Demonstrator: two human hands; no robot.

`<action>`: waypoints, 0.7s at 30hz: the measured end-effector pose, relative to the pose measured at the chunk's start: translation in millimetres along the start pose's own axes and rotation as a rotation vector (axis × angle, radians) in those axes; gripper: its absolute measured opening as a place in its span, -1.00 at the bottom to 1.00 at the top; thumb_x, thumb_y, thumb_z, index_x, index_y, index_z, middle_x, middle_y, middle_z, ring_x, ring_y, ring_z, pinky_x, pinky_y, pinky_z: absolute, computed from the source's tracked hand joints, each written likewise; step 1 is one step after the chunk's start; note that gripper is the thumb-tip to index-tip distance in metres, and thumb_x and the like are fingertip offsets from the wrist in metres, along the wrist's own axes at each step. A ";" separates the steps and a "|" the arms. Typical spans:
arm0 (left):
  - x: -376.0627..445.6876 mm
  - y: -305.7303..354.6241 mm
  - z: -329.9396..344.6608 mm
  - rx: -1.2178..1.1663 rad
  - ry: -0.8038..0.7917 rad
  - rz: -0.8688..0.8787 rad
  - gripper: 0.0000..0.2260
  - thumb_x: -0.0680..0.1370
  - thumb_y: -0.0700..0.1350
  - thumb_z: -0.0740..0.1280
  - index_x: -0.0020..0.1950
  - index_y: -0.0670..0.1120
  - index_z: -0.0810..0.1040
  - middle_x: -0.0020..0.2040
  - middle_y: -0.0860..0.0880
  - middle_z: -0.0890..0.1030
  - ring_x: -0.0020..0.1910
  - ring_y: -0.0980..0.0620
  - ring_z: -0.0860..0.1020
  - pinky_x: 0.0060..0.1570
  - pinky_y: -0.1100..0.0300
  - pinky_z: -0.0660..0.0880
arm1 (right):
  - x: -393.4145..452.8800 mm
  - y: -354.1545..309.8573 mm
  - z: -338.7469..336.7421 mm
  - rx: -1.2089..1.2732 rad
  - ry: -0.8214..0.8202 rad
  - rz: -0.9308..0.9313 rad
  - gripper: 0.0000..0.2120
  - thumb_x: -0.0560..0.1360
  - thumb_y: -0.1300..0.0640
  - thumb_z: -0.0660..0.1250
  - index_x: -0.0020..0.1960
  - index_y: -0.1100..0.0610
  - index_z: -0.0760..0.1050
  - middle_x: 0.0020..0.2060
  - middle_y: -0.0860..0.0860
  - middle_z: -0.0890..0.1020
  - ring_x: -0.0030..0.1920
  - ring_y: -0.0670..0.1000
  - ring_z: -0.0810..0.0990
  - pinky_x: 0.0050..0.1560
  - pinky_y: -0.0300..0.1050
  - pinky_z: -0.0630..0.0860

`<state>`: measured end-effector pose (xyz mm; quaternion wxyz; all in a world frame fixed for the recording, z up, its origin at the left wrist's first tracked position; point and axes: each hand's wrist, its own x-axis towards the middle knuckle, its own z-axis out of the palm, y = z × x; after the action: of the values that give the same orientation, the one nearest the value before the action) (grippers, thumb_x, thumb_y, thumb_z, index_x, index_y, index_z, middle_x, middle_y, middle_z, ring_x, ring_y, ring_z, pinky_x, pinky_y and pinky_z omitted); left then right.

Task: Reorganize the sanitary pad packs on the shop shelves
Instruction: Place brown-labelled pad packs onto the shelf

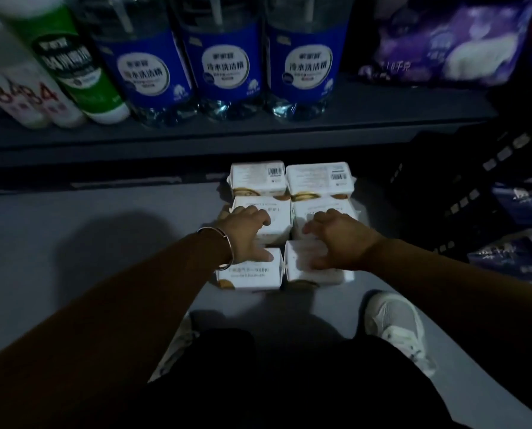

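L hand (246, 231) fingers (260, 217) are curling over the mid-left white pack (275, 222), thumb reaching onto the near-left pack (248, 272). R hand (336, 235) fingers (312, 229) are bending down onto the mid-right pack (345, 209) and near-right pack (302, 258); whether they're clamping or just pressing, can't tell. 6 white pad packs are sitting on the floor (73, 243) in a 2x3 block, touching; the two far packs (258, 178) are showing barcodes. A bracelet (224, 243) is ringing the L wrist. Above, on the shelf (227, 134): 3 blue-label clear bottles (224, 66), 1 green-label bottle (73, 63), 2 white ones cut off at left. A purple pack (450, 41) is lying at upper R, blurred. A dark crate (462, 187) & dark-blue packs (512, 258) at R are hard to make out. 1 white shoe (394, 326) is showing clearly.
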<state>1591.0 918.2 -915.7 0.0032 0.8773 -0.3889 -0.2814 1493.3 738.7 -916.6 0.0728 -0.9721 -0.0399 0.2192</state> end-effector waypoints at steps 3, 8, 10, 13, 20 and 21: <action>-4.4 -1.0 19.2 0.023 -0.062 -0.028 -0.34 0.40 0.20 0.40 0.38 -0.01 0.26 0.34 -0.02 0.34 0.32 -0.04 0.29 0.27 0.03 0.20 | -4.7 -5.5 16.5 -0.028 -0.023 0.024 -0.25 0.36 -0.24 0.38 0.41 0.08 0.23 0.31 0.06 0.34 0.27 0.08 0.30 0.27 -0.04 0.28; -9.9 1.3 42.4 0.139 -0.140 -0.055 -0.15 0.32 0.20 0.47 0.47 -0.03 0.13 0.41 -0.04 0.26 0.38 -0.05 0.22 0.32 0.01 0.17 | -10.7 -14.5 34.3 -0.181 0.015 0.055 -0.12 0.34 -0.20 0.42 0.46 0.13 0.09 0.37 0.09 0.27 0.33 0.11 0.26 0.33 0.03 0.22; -9.5 2.0 48.1 0.188 -0.133 -0.063 -0.11 0.31 0.16 0.49 0.48 -0.05 0.09 0.44 -0.05 0.23 0.39 -0.06 0.21 0.33 0.01 0.17 | -11.5 -17.7 38.8 -0.228 0.035 0.065 -0.16 0.39 -0.12 0.41 0.46 0.16 0.07 0.39 0.11 0.26 0.34 0.12 0.25 0.35 0.05 0.21; -5.4 4.4 53.2 0.233 -0.122 -0.081 -0.15 0.34 0.09 0.49 0.48 -0.06 0.08 0.44 -0.06 0.24 0.39 -0.07 0.23 0.34 -0.02 0.19 | -8.8 -21.4 42.8 -0.241 0.052 0.092 -0.21 0.41 -0.06 0.40 0.45 0.20 0.08 0.37 0.14 0.28 0.32 0.12 0.27 0.36 0.03 0.22; -9.7 4.7 1.4 -0.199 -0.252 -0.168 -0.37 0.35 -0.13 0.50 0.33 -0.03 0.29 0.08 -0.02 0.50 0.02 -0.01 0.49 -0.10 0.16 0.51 | -13.9 -10.6 2.2 0.101 -0.022 0.148 -0.14 0.33 -0.12 0.47 0.43 0.19 0.14 0.31 0.12 0.32 0.28 0.09 0.33 0.29 -0.07 0.31; -13.8 4.8 -14.0 -0.268 -0.255 -0.170 -0.40 0.35 -0.16 0.50 0.31 -0.03 0.31 0.01 0.00 0.50 -0.08 0.02 0.51 -0.26 0.24 0.50 | -16.1 -8.1 -10.4 0.145 -0.037 0.152 -0.15 0.31 -0.11 0.49 0.42 0.18 0.16 0.29 0.11 0.34 0.25 0.07 0.35 0.25 -0.10 0.34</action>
<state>1587.3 921.3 -896.1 0.0467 0.8559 -0.2697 -0.4388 1482.9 743.6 -899.2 0.1252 -0.9604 0.0485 0.2441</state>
